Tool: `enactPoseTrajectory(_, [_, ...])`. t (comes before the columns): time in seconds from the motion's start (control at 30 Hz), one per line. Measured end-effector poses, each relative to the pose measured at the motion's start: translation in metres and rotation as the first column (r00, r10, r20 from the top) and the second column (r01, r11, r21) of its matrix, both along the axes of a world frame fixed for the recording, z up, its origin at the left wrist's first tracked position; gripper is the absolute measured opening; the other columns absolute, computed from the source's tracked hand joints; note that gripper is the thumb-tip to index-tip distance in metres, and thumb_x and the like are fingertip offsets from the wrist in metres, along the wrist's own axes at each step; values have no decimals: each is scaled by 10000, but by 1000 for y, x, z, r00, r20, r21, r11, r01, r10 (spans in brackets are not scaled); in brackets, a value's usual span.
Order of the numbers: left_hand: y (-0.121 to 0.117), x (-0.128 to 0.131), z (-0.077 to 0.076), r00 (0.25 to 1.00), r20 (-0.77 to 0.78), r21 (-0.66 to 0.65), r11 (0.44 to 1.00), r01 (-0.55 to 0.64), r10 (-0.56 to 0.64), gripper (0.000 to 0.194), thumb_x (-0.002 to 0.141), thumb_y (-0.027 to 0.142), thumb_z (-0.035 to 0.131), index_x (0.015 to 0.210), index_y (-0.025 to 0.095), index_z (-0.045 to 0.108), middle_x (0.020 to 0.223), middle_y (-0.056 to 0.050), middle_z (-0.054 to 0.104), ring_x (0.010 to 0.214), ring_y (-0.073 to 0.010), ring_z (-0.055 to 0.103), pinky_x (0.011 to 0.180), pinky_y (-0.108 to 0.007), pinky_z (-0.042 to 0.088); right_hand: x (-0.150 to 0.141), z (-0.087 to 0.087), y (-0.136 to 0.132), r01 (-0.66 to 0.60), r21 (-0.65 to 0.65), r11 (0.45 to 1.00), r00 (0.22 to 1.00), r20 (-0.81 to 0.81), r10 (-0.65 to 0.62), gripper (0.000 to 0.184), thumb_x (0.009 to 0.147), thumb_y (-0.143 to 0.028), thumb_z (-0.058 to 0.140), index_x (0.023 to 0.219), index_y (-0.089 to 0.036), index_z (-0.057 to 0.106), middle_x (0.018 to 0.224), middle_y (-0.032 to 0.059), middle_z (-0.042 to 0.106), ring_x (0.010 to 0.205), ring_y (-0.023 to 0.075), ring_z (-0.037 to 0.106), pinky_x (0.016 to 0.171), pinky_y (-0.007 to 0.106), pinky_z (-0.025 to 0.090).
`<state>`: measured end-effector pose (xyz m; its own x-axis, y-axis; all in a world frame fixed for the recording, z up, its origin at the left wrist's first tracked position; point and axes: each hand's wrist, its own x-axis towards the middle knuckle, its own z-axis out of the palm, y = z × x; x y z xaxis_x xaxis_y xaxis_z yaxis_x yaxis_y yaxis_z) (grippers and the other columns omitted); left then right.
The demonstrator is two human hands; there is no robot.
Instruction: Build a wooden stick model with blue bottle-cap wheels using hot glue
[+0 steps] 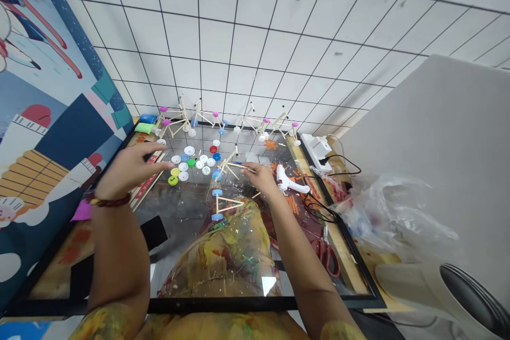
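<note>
My left hand (129,167) hovers at the left of the glass-like tabletop with thumb and fingers spread, holding nothing. To its right lie several loose bottle caps, among them a green cap (192,162), a yellow cap (175,172) and a red cap (213,149). Near the middle, my right hand (260,176) pinches the end of a thin wooden stick on a small stick model (228,164), which has a blue cap at its lower left. Closer to me lies a triangular stick frame (228,203) with two blue caps as wheels.
Several finished-looking stick models with pink caps (215,115) stand along the tiled wall. A white glue gun (292,183) lies right of my right hand, with orange sticks (292,204) nearby. Red-handled scissors (327,255), a power strip (316,151) and a plastic bag (398,212) are at the right.
</note>
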<state>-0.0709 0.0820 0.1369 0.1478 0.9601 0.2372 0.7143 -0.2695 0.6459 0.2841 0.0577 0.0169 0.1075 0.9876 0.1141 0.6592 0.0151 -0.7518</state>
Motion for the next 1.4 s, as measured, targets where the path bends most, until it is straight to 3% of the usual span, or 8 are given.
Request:
enactPoseTrajectory(0.1, [17, 58, -32, 973, 194, 125, 987, 103, -126, 513, 673, 451, 785, 1116, 202, 716, 1230, -95, 690, 1165, -298, 620, 1018, -442, 482, 0, 0, -1, 5, 4, 1000, 1000, 20, -5, 247, 829, -285, 671, 1046, -227, 773, 925, 48, 792, 813, 223, 723, 783, 331, 530])
enactPoseTrajectory(0.2, [32, 109, -75, 893, 348, -11, 952, 307, -284, 754, 638, 380, 815, 1325, 173, 583, 1367, -149, 601, 1266, -316, 564, 1067, -475, 446, -1, 0, -1, 11, 23, 1000, 999, 39, -12, 216, 842, -250, 655, 1016, -228, 781, 951, 62, 789, 864, 232, 723, 817, 342, 526])
enactPoseTrajectory(0.27, [36, 129, -98, 857, 355, -71, 903, 424, -374, 918, 582, 335, 857, 1411, 171, 500, 1473, -180, 500, 1360, -341, 475, 1109, -483, 403, -1, 0, -1, 7, 38, 999, 999, 46, -9, 201, 849, -226, 646, 993, -229, 786, 972, 69, 785, 896, 227, 720, 836, 335, 522])
enactPoseTrajectory(0.37, [36, 139, -114, 789, 364, -77, 829, 554, -494, 846, 613, 324, 844, 1387, 183, 530, 1402, -158, 572, 1295, -327, 541, 1061, -454, 457, -2, 0, 1, -10, 65, 998, 999, 48, 7, 188, 855, -224, 651, 983, -247, 787, 971, 55, 780, 895, 202, 714, 847, 309, 519])
enactPoseTrajectory(0.57, [30, 142, -113, 797, 280, 29, 835, 550, -535, 478, 677, 265, 779, 1142, 195, 692, 1236, -93, 651, 1203, -300, 585, 1088, -460, 433, -1, -4, 1, 25, 81, 996, 999, 18, -26, 322, 860, -217, 650, 1171, -261, 720, 1014, 48, 779, 893, 202, 722, 854, 323, 534])
enactPoseTrajectory(0.87, [31, 127, -115, 808, 222, -46, 822, 568, -546, 1060, 595, 242, 849, 1523, 194, 339, 1553, -170, 374, 1338, -341, 496, 1104, -461, 435, -4, -5, 2, 13, 65, 998, 1000, -6, -12, 276, 862, -222, 649, 1118, -265, 741, 1054, 42, 776, 877, 201, 732, 867, 331, 544])
enactPoseTrajectory(1.1, [33, 116, -122, 810, 268, -129, 814, 566, -521, 932, 632, 269, 823, 1474, 179, 435, 1464, -148, 521, 1317, -345, 526, 1113, -471, 431, -7, -2, 1, 31, 42, 999, 999, -21, -30, 281, 851, -245, 662, 1122, -244, 737, 1018, 57, 777, 859, 202, 725, 852, 333, 541])
enactPoseTrajectory(1.4, [33, 118, -126, 821, 263, -63, 841, 538, -506, 946, 627, 274, 833, 1478, 207, 427, 1411, -155, 567, 1309, -328, 535, 1111, -495, 418, -4, 5, -5, 68, -13, 998, 995, -66, -69, 455, 821, -286, 673, 1270, -217, 643, 908, 46, 755, 837, 201, 705, 791, 321, 538])
